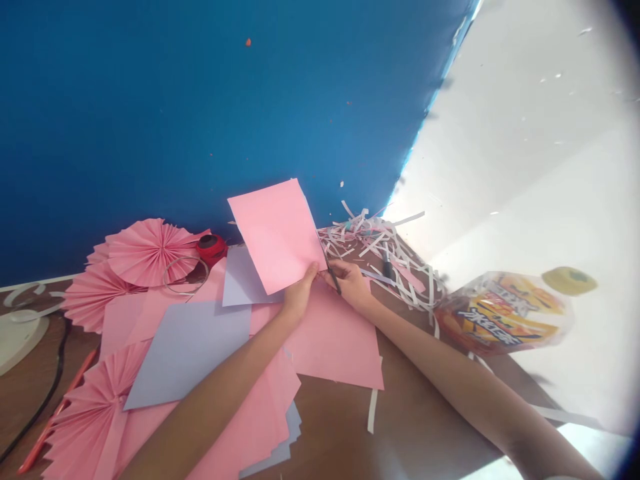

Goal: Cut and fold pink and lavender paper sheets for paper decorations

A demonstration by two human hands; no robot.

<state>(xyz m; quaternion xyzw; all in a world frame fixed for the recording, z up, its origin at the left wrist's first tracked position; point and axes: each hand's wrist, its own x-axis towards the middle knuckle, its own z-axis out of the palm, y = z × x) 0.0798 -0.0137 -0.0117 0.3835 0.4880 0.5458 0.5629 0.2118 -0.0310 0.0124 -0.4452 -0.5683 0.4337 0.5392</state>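
My left hand pinches the lower edge of a pink paper sheet and holds it up, tilted, over the wooden table. My right hand is closed on dark scissors whose blades meet the sheet's right edge. Under both hands lie more pink sheets and lilac sheets.
Pink pleated paper fans lie at the left, with a red tape dispenser and a wire ring. A heap of paper strips sits at the right beside a snack bag. A blue wall stands behind.
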